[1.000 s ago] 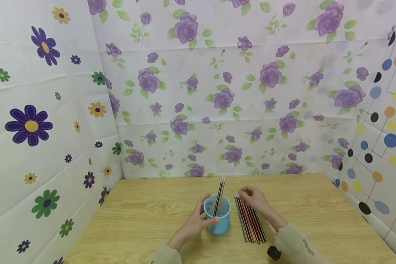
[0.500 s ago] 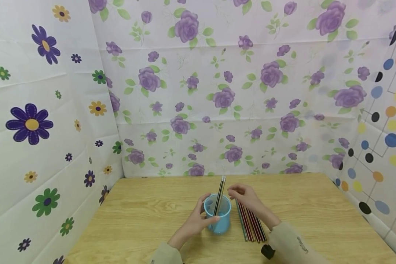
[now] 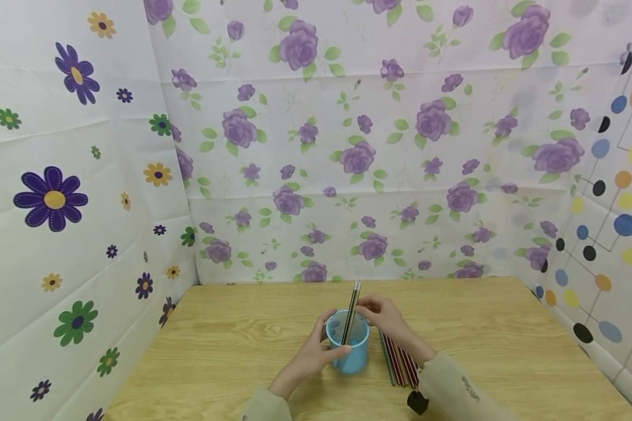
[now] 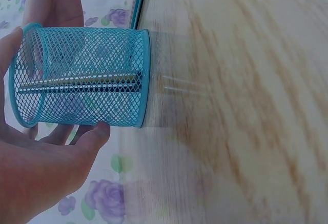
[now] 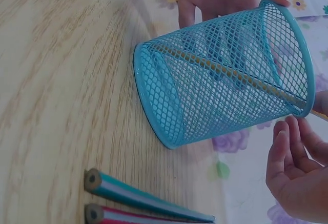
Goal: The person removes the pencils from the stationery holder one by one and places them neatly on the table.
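A light-blue mesh pencil cup stands on the table, and striped pencils lean inside it, light ends up. My left hand grips the cup from the left, its thumb across the near side. At the cup's far right rim is my right hand, fingers loosely bent. In the right wrist view its fingertips lie at the rim beside the leaning pencil; no pinch shows. Several pencils lie side by side right of the cup, partly under the right forearm; a teal pencil is nearest the cup.
The wood-grain table reaches back to a rose-printed cloth. Patterned sheets hang at the left and right. A small black object sits by the right sleeve.
My right hand has moved left from above the light ends of the lying pencils to the cup's rim. My left hand, the cup and its pencils have stayed in place.
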Tool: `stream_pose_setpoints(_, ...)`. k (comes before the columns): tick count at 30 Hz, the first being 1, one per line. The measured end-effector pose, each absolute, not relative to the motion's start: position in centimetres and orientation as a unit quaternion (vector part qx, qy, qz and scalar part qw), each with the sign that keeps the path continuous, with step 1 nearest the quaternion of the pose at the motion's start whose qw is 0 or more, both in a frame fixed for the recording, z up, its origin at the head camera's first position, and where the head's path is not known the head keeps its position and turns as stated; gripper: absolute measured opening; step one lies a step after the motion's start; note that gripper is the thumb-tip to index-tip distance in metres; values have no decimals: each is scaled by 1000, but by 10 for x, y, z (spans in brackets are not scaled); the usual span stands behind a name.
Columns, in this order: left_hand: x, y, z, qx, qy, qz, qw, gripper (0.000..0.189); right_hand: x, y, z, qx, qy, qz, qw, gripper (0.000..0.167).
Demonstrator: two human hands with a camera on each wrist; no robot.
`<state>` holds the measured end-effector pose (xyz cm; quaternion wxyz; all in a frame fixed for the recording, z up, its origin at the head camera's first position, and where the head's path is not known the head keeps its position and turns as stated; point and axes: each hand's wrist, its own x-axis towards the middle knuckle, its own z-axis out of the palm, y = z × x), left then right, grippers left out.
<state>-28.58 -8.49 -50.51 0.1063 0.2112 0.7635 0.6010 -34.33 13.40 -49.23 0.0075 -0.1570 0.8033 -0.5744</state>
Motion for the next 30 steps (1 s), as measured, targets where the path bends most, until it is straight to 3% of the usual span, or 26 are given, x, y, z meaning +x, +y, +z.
stream_pose_setpoints(13,-286,-84,-507,210,762,603,109,82,-349,129,-491,-143,810,-569,-3,31)
stream_pose_setpoints(30,-286,-85,-506,211,771,593,99,82,-353,126,-484,-137,802,-579,48,36)
